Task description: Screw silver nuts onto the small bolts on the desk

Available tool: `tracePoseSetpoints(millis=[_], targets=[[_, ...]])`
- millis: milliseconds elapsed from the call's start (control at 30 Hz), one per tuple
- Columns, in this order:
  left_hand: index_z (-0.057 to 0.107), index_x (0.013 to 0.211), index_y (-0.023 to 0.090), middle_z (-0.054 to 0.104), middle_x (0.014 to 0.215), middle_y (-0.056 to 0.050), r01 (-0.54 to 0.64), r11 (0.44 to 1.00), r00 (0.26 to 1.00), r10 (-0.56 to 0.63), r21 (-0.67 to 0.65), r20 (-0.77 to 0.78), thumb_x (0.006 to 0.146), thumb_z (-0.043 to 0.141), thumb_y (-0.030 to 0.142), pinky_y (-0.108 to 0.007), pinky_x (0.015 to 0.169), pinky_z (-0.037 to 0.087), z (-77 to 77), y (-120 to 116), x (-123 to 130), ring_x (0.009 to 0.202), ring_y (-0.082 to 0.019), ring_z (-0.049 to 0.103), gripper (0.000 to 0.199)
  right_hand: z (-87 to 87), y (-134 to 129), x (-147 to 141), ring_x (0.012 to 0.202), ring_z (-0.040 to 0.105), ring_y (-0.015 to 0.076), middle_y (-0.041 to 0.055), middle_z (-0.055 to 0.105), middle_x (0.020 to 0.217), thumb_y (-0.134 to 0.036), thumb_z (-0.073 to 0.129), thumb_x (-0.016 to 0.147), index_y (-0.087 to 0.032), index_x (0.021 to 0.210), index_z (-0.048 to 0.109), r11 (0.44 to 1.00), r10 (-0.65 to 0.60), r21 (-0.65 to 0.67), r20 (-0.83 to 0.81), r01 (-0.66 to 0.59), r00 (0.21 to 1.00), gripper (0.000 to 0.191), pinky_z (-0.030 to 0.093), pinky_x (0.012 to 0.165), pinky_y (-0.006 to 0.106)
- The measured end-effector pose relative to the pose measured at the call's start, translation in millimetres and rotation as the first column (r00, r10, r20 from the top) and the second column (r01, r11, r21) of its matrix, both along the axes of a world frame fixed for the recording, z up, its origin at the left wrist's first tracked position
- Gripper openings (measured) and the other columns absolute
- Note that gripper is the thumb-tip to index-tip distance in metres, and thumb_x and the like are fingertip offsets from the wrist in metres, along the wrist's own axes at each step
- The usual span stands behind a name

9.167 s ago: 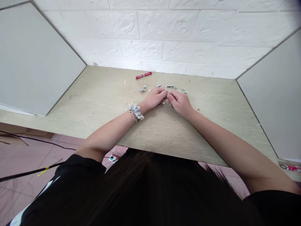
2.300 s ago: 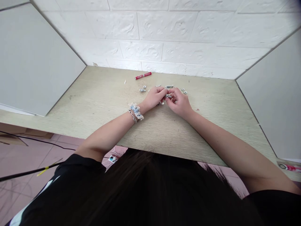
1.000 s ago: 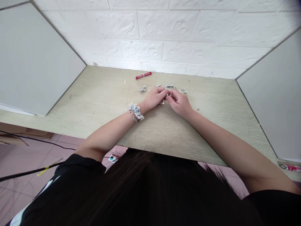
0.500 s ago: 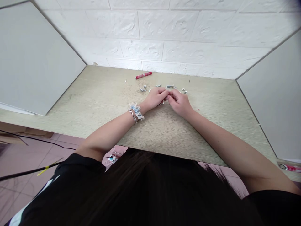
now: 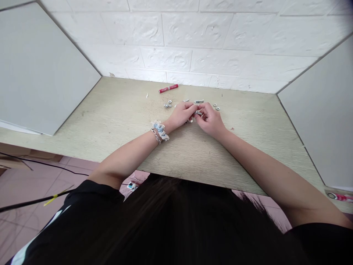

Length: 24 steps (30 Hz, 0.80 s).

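A silver bolt [image 5: 199, 113] shows between my two hands, its shank pointing right. My left hand [image 5: 182, 113] is closed, with thumb and forefinger pinched at the bolt's left end. My right hand [image 5: 210, 118] curls around the bolt's right side, thumb below and fingers above. Whether a nut sits on the bolt is hidden by my fingers. Just beyond my hands lies another bolt [image 5: 199, 101]. Two nuts [image 5: 216, 106] rest to the right of my right hand. Under my left hand, small metal pieces [image 5: 189, 122] are partly covered.
On the wooden table [image 5: 176, 158], a bolt [image 5: 167, 105] and a nut [image 5: 170, 101] lie left of my hands. A red tube [image 5: 168, 88] lies near the white brick wall [image 5: 176, 59]. Grey panels [image 5: 41, 70] stand at both sides.
The fingers of my right hand have opened slightly and shifted, so the bolt between my hands now shows. My left hand stays in nearly the same place.
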<state>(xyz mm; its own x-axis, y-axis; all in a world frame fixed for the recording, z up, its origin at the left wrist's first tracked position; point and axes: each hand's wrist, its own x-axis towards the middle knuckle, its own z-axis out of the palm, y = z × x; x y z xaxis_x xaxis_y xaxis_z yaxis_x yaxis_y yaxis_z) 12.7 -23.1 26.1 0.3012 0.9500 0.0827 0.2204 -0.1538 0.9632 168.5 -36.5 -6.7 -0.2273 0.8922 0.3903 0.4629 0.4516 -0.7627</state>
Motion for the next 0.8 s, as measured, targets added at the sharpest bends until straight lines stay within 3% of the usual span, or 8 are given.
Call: tracePoseSetpoints(millis=[200, 367, 567, 800], targets=[[0.046, 0.056, 0.016, 0.047, 0.051, 0.006, -0.011, 1.0, 1.0, 0.011, -0.005, -0.011, 0.093, 0.049, 0.018, -0.018, 0.049, 0.034, 0.0, 0.5, -0.4, 0.046, -0.003, 0.045, 0.037, 0.5, 0.4, 1.2, 0.054, 0.046, 0.012, -0.002, 0.061, 0.071, -0.033, 0.058, 0.086, -0.023, 0.093, 0.056, 1.0, 0.012, -0.002, 0.012, -0.012, 1.0, 0.013, 0.038, 0.058, 0.03], [0.046, 0.057, 0.016, 0.048, 0.051, 0.006, -0.013, 1.0, 1.0, 0.013, -0.011, -0.017, 0.093, 0.049, 0.017, -0.019, 0.049, 0.034, 1.5, -0.7, 0.2, 0.046, -0.003, 0.044, 0.036, 0.5, 1.6, 2.0, 0.056, 0.049, 0.014, -0.0019, 0.056, 0.064, -0.047, 0.054, 0.091, -0.023, 0.088, 0.056, 1.0, 0.012, 0.011, 0.015, -0.012, 1.0, 0.024, 0.039, 0.058, 0.031], [0.043, 0.056, 0.016, 0.045, 0.051, 0.006, -0.012, 1.0, 1.0, 0.011, -0.009, -0.024, 0.093, 0.048, 0.018, -0.019, 0.05, 0.032, 2.4, -1.8, -0.2, 0.048, -0.004, 0.044, 0.037, 1.2, -0.4, 1.0, 0.051, 0.044, 0.011, -0.0041, 0.059, 0.069, -0.038, 0.06, 0.086, -0.024, 0.101, 0.054, 1.0, 0.017, -0.004, 0.006, -0.017, 1.0, 0.022, 0.037, 0.055, 0.029], [0.046, 0.056, 0.016, 0.046, 0.051, 0.006, 0.002, 1.0, 1.0, -0.002, 0.002, -0.017, 0.093, 0.049, 0.018, -0.019, 0.05, 0.033, 0.0, 0.9, -0.1, 0.048, -0.004, 0.043, 0.036, 1.5, 0.6, 0.9, 0.055, 0.045, 0.0119, -0.0028, 0.057, 0.066, -0.041, 0.059, 0.088, -0.023, 0.091, 0.056, 1.0, 0.016, 0.022, 0.024, -0.017, 1.0, 0.019, 0.038, 0.057, 0.029]])
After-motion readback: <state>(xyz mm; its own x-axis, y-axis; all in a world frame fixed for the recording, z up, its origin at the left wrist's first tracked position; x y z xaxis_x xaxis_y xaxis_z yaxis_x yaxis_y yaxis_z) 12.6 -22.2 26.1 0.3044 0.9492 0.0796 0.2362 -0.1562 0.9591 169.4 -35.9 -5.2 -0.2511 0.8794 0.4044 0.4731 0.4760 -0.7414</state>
